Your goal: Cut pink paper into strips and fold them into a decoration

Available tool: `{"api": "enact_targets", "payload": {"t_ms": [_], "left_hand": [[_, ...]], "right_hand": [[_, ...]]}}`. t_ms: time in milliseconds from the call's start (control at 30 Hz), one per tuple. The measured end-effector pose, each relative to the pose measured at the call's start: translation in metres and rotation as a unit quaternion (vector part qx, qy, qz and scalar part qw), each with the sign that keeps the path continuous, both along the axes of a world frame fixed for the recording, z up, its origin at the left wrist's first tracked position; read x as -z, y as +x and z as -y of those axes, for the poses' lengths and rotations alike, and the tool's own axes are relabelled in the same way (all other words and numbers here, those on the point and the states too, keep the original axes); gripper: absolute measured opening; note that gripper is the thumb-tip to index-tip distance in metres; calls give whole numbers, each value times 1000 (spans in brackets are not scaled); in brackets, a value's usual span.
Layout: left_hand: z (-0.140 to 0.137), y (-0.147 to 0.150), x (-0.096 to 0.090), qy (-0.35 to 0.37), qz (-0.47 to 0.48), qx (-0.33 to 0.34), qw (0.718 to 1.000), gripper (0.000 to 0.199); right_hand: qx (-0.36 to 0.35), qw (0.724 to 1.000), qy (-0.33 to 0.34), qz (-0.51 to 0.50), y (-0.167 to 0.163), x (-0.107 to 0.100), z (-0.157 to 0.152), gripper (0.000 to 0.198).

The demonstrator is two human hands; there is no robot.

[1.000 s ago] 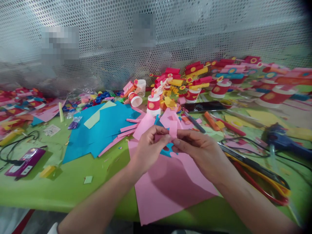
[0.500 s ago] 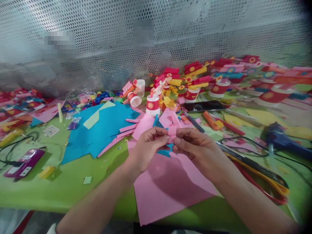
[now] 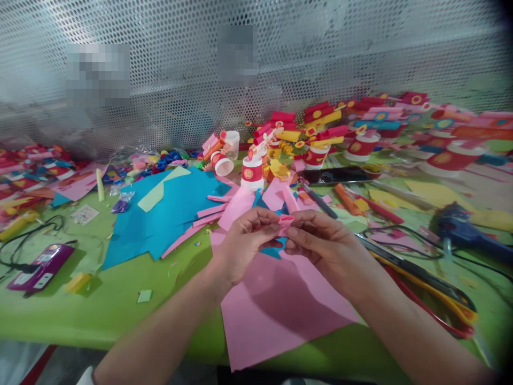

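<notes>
A small folded pink paper strip (image 3: pixel 286 220) is pinched between my two hands, its layered edge facing up. My left hand (image 3: pixel 249 235) grips its left end between thumb and fingers. On the other end, the thumb and fingertips of my right hand (image 3: pixel 316 235) are closed. Beneath them lies a large pink paper sheet (image 3: pixel 276 310), partly in my hands' shadow. Just beyond, pink strips (image 3: pixel 210 211) and pink scraps lie by a white-and-red paper cup (image 3: pixel 252 173). Blue paper sheets (image 3: pixel 172 214) spread to the left of my hands.
Scissors (image 3: pixel 417 272) and a blue glue gun (image 3: pixel 465 230) with its cable lie at right, beyond a marker (image 3: pixel 319 201) and a black phone (image 3: pixel 336 176). Decorated cups (image 3: pixel 363 145) line the back. A purple power strip (image 3: pixel 42 267) sits at left. Perforated metal (image 3: pixel 168 69) rises behind.
The pink strip's upright end has been folded down between my fingers, so a layered edge now shows. Both hands stay in nearly the same place.
</notes>
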State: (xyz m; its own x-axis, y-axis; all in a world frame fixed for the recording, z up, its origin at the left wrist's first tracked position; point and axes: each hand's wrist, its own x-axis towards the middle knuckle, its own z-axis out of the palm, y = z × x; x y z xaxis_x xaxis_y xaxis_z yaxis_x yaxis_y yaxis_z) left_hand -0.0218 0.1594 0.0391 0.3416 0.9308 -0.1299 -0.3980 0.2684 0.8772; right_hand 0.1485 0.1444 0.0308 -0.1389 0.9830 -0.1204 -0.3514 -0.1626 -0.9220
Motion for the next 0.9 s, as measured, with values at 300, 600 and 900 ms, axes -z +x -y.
{"api": "enact_targets", "payload": {"t_ms": [300, 600, 900], "left_hand": [[0, -1, -2, -8, 7, 11, 1000, 10], [0, -2, -4, 1, -61, -11, 998, 17], [0, -4, -3, 74, -109, -29, 991, 26]], "right_hand": [[3, 1000, 17, 24, 0, -2, 1, 20], [23, 994, 60, 90, -3, 0, 4, 16], [59, 987, 92, 114, -2, -4, 5, 36]]}}
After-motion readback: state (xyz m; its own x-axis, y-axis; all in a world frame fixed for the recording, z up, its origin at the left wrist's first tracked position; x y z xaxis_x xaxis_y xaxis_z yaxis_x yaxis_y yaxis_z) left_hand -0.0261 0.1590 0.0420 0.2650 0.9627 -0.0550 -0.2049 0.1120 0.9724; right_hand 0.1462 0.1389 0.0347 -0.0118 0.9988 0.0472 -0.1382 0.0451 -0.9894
